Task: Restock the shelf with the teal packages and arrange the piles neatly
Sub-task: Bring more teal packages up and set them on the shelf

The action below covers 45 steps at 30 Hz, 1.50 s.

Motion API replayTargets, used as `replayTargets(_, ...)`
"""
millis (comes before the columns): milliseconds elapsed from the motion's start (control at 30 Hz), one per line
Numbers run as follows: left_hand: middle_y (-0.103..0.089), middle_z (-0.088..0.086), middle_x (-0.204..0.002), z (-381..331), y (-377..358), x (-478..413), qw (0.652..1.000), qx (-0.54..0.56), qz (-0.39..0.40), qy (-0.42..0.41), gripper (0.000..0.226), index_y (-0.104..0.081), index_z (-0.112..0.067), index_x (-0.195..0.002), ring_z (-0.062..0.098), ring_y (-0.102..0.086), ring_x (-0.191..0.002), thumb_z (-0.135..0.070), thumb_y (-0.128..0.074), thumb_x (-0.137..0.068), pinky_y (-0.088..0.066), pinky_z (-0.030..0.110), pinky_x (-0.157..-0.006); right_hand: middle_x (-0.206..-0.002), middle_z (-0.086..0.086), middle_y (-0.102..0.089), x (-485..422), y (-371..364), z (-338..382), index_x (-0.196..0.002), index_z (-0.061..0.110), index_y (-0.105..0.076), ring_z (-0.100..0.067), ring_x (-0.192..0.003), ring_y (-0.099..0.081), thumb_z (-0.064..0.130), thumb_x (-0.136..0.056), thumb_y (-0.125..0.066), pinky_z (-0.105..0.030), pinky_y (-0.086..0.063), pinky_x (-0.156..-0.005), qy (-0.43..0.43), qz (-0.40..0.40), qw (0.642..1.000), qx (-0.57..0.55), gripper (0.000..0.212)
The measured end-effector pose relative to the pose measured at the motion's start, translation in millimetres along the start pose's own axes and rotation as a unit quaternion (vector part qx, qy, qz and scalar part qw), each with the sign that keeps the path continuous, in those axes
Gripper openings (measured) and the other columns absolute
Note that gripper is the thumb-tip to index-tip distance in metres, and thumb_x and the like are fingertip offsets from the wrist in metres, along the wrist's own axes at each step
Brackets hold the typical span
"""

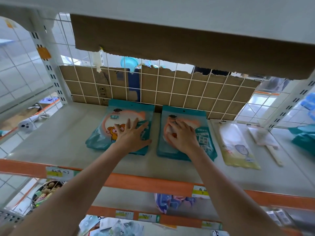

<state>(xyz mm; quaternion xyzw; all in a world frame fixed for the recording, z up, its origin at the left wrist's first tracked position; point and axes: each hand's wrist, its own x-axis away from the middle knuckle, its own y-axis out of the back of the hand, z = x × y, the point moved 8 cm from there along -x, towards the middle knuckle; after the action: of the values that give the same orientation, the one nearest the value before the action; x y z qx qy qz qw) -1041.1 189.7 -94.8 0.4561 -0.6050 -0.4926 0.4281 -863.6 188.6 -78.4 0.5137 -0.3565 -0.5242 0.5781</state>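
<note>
1. A person leans in at a store rack, both bare arms stretched over the white shelf [56, 133] with its orange front strip [144, 183]
2. Two teal piles lie flat near the middle of the shelf, side by side with a narrow gap between them, their far ends close to the wire grid [170, 86] and the cardboard [81, 77] behind it
3. The left teal pile [119, 116] runs lengthwise from front to back, its hang-hole end pointing at the grid and its cartoon print facing up
4. The right teal pile [202, 135] lies the same way, long axis front to back, hang-hole end to the rear
5. The left hand [132, 138] is spread wide, fingers straight and fanned, palm pressed flat on the near right part of the left pile; it grasps nothing
6. The right hand [182, 137] rests on top of the right pile, fingers lightly bent with the tips touching the pack's face, not wrapped round it
7. Just to the right lies a pale yellow package [238, 147], also lengthwise front to back
</note>
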Motion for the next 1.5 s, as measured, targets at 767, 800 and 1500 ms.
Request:
replayTargets(767,-0.017,0.002,-0.155,50,34,14,0.983,0.092,-0.126,0.094,0.065,-0.021,-0.032,-0.145,0.026,-0.012,-0.143,-0.056,-0.043,-0.09,-0.001,0.06,-0.111,-0.151,-0.003,-0.026,-1,-2,0,-0.143,0.023,-0.03,-0.023,-0.138,-0.024,0.048,-0.094,-0.041,-0.043,-0.022,-0.111,0.0,0.004,1.0,0.007,0.056)
replayTargets(800,-0.019,0.004,-0.154,70,39,17,0.976,0.108,-0.136,0.133,0.067,-0.022,-0.03,-0.145,0.028,-0.014,-0.142,-0.057,-0.047,-0.088,-0.002,0.059,-0.111,-0.151,-0.004,-0.027,-1,-1,1,-0.142,0.023,-0.031,-0.023,-0.137,-0.025,0.048,-0.094,-0.041,-0.044,-0.023,-0.11,0.002,0.006,1.0,0.009,0.056)
replayTargets(1500,-0.048,0.009,-0.13,142,-2,-6,0.937,0.297,-0.019,0.184,0.12,-0.031,-0.03,-0.134,0.031,-0.055,-0.109,-0.089,-0.06,-0.034,-0.045,0.053,-0.094,-0.132,-0.012,-0.052,-7,-23,77,-0.139,0.016,-0.038,-0.027,-0.118,-0.046,0.069,-0.076,-0.056,-0.038,-0.028,-0.104,0.075,0.156,0.985,-0.01,0.084)
